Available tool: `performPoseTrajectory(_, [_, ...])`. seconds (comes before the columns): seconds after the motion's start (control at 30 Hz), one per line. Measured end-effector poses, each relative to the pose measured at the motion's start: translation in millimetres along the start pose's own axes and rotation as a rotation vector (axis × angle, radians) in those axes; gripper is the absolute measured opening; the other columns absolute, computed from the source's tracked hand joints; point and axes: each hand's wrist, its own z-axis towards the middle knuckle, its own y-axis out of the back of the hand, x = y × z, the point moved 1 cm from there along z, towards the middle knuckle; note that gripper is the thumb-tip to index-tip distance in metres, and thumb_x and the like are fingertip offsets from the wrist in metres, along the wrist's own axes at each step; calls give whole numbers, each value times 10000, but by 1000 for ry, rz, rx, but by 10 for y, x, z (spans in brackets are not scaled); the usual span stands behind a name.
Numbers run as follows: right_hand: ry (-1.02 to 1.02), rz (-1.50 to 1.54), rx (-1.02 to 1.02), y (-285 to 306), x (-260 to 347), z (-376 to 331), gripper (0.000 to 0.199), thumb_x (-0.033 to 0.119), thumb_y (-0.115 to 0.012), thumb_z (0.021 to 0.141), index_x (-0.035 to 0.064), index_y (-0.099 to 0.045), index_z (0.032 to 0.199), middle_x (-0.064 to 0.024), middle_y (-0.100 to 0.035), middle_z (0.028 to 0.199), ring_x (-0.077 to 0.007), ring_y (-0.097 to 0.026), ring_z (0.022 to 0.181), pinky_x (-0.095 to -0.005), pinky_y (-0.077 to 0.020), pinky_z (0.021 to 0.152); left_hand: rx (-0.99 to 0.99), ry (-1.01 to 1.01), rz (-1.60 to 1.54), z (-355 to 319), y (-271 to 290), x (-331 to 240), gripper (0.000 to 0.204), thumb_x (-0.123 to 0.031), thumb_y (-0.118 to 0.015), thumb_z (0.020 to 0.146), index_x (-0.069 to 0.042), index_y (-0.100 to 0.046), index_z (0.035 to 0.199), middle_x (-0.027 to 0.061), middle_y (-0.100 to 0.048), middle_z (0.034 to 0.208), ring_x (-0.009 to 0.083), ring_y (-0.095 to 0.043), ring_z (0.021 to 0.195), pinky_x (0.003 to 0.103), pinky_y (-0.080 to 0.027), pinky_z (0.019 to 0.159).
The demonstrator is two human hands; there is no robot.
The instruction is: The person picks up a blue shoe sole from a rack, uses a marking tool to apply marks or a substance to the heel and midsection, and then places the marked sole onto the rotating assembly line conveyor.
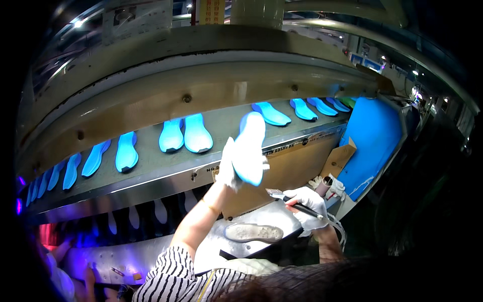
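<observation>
My left hand (229, 163), in a pale glove, grips a shoe sole (250, 143) from its left side and holds it up in front of the conveyor. The sole is washed out bright white, with blue at its heel and toe ends. In my gloved right hand (310, 202) is a brush (275, 193) with a dark handle, its bristles pointing left. The brush is below and right of the sole, apart from it. Under my hands, a greyish sole-shaped piece (254, 232) lies on the metal worktop (214, 246).
Blue-lit soles (198, 134) line the conveyor belt (229, 121) beneath a long metal hood (236, 83). More pale soles (134, 217) sit in the dark below. A blue panel (372, 146), cardboard (338, 160) and a spool (324, 185) are at right. Another person's arm (89, 282) shows lower left.
</observation>
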Motion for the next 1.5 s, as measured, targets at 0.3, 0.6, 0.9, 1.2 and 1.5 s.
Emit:
performPoseTrajectory(0.3, [-85, 4, -98, -134, -136, -246, 182, -63, -718, 655, 47, -645, 780, -96, -655, 869, -187, -615, 835, -296, -480, 758, 162, -303, 1190, 402, 412, -235, 175, -211, -465, 893, -85, -482, 1013, 58, -526, 1059, 233, -433, 1083, 408, -349, 916])
performPoseTrajectory(0.6, [-515, 639, -77, -255, -374, -451, 156, -50, -708, 704, 35, -626, 805, -68, -644, 876, -150, -603, 818, -268, -473, 745, -302, 29, 2621, -208, 256, -1281, 611, -492, -524, 800, -93, -484, 1261, 146, -494, 1246, 273, -423, 1186, 470, -267, 1004])
performPoseTrajectory(0.9, [-584, 754, -41, -393, -245, -446, 164, -43, -683, 740, 19, -600, 867, -57, -623, 844, -121, -591, 797, -251, -479, 727, -756, -359, 2479, -784, 734, -1587, 377, -365, -628, 773, -90, -610, 1030, 80, -617, 1031, 268, -564, 971, 456, -320, 981])
performPoseTrajectory(1.2, [-528, 588, -63, -180, -661, -793, 128, -7, -673, 767, 34, -605, 867, -26, -622, 839, -86, -577, 781, -225, -478, 703, -662, -1148, 1207, -1137, -774, -1346, 287, -267, -581, 882, 2, -578, 984, 90, -592, 890, 146, -548, 846, 296, -428, 806])
performPoseTrajectory(1.5, [-801, 988, -27, -661, -1110, -877, 149, 48, -586, 830, -39, -581, 950, -126, -632, 859, -171, -628, 777, -217, -524, 638, -129, -379, 215, -1100, -299, -455, 471, -352, -384, 940, -140, -404, 520, 20, -393, 498, 191, -442, 579, 283, -380, 528])
